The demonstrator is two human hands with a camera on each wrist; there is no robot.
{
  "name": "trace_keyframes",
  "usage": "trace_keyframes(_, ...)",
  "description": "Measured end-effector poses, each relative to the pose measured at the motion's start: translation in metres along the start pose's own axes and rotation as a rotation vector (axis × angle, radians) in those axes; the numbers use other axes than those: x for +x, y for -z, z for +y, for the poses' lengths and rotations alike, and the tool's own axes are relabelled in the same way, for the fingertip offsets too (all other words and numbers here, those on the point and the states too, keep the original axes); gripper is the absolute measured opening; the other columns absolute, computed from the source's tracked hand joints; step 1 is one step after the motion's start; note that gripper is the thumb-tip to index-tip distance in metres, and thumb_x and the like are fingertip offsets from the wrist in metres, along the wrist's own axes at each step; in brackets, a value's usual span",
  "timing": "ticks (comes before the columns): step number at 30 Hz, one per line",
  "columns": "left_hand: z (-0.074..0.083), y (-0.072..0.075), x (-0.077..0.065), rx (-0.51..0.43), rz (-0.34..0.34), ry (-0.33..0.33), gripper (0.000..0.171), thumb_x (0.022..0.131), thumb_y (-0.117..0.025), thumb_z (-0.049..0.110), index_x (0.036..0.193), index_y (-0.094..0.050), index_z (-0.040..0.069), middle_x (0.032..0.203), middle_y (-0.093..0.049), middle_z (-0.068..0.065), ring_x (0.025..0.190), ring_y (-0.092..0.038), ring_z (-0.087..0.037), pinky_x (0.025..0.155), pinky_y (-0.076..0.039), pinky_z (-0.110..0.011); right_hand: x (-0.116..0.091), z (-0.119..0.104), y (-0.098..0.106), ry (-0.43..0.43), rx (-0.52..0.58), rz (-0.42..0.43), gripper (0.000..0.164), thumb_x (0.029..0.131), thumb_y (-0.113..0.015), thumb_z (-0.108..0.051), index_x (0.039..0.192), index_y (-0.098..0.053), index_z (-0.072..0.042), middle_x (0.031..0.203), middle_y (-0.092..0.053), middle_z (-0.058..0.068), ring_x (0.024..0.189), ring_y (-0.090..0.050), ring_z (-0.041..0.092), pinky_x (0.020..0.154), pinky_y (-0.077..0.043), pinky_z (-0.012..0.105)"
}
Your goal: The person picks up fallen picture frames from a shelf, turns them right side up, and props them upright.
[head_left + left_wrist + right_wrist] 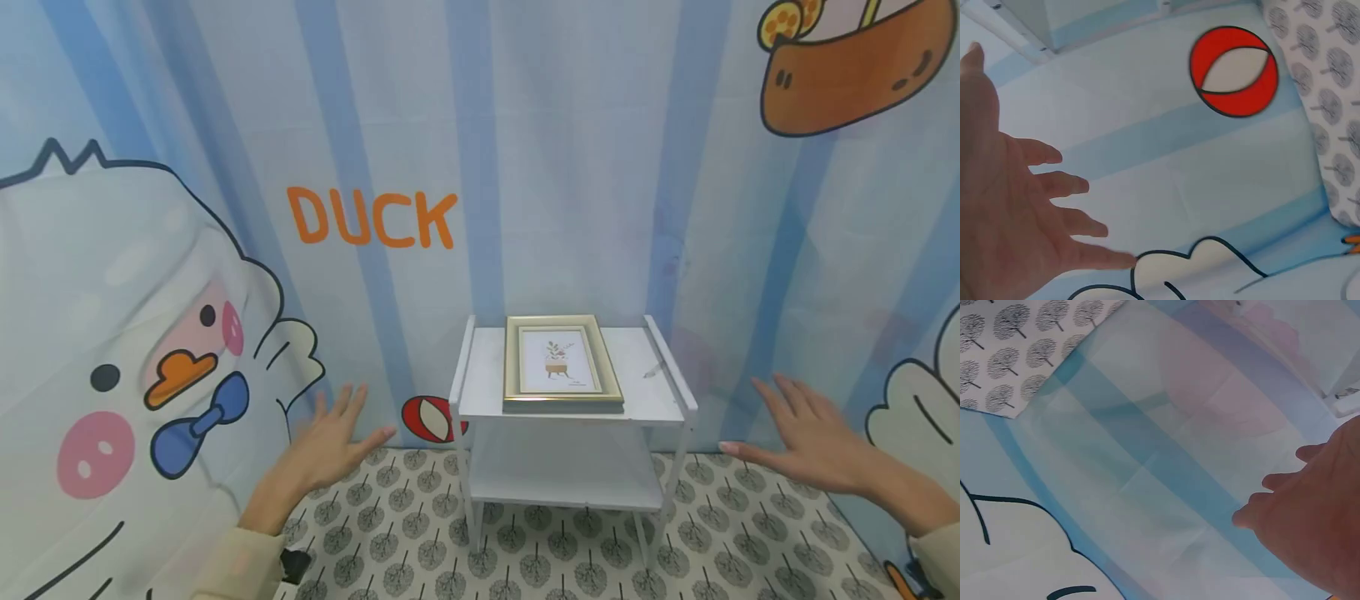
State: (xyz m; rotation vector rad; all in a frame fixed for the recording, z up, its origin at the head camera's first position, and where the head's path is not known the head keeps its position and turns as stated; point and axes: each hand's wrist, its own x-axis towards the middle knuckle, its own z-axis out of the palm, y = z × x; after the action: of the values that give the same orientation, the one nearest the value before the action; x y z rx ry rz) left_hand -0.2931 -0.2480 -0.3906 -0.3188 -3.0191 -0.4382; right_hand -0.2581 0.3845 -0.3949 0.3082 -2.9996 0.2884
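A gold picture frame (512, 358) lies flat on the top shelf of a small white side table (480, 367). Its print shows a plant in a pot on legs. My left hand (330, 446) hovers to the left of the table, fingers spread, holding nothing. On the other side my right hand (813, 442) is likewise spread in the air, apart from the table. The left wrist view shows the left palm (1016, 219) with the fingers parted. In the right wrist view the right hand (1316, 512) has its fingertips pointing toward the curtain.
Behind the table hangs a blue-striped curtain (570, 167) with a cartoon duck and the word DUCK. A tree-patterned cloth (405, 533) covers the floor. The table has a lower shelf (562, 467) and thin white legs.
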Motion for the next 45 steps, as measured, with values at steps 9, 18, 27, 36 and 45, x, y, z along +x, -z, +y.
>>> trace_keyframes(9, 0.033, 0.017, -0.005, -0.239, 0.042, -0.120, 0.100, 0.103, -0.049, 0.069, 0.169, -0.013, 0.004, 0.173, -0.026, -0.024, 0.158, -0.029, -0.048, 0.125, -0.030, -0.069, 0.001, -0.029, 0.023, 0.097, 0.099, 0.056, 0.117, 0.097, -0.068, -0.058, 0.168, 0.004, 0.001, 0.169, -0.007, 0.041, 0.149, -0.018, 0.068, 0.109, -0.024, 0.088)
trace_keyframes(18, 0.068, 0.039, 0.003, -0.352, 0.212, -0.270, 0.052, 0.108, -0.060, 0.038, 0.145, -0.051, 0.002, 0.135, -0.065, -0.020, 0.120, -0.067, -0.034, 0.099, -0.059, -0.051, 0.007, -0.062, 0.051, 0.218, 0.089, 0.126, 0.101, 0.099, -0.073, -0.043, 0.164, -0.015, 0.008, 0.162, -0.026, 0.042, 0.144, -0.031, 0.063, 0.112, -0.033, 0.081)
trace_keyframes(27, 0.099, 0.064, 0.024, -0.197, 0.126, -0.335, 0.035, 0.108, -0.060, 0.036, 0.127, -0.074, 0.010, 0.131, -0.069, -0.012, 0.113, -0.072, -0.030, 0.095, -0.063, -0.048, 0.013, -0.093, 0.083, 0.293, 0.017, 0.143, 0.079, 0.101, -0.071, -0.036, 0.156, -0.036, 0.010, 0.157, -0.040, 0.035, 0.137, -0.051, 0.056, 0.108, -0.048, 0.070)
trace_keyframes(36, 0.131, 0.065, 0.049, -0.157, 0.018, -0.378, 0.052, 0.107, -0.060, 0.036, 0.148, -0.058, 0.005, 0.145, -0.060, -0.021, 0.124, -0.068, -0.036, 0.100, -0.061, -0.050, 0.031, -0.131, 0.094, 0.309, 0.039, 0.014, 0.081, 0.105, -0.061, -0.048, 0.157, -0.037, 0.010, 0.157, -0.045, 0.035, 0.144, -0.047, 0.054, 0.118, -0.041, 0.068)
trace_keyframes(45, 0.162, 0.073, 0.080, -0.047, -0.066, -0.378, 0.057, 0.108, -0.058, 0.037, 0.151, -0.053, 0.000, 0.150, -0.061, -0.020, 0.131, -0.065, -0.035, 0.108, -0.057, -0.051, 0.058, -0.155, 0.085, 0.274, -0.022, -0.091, 0.081, 0.109, -0.048, -0.053, 0.159, -0.034, 0.009, 0.161, -0.042, 0.033, 0.147, -0.046, 0.051, 0.121, -0.039, 0.065)
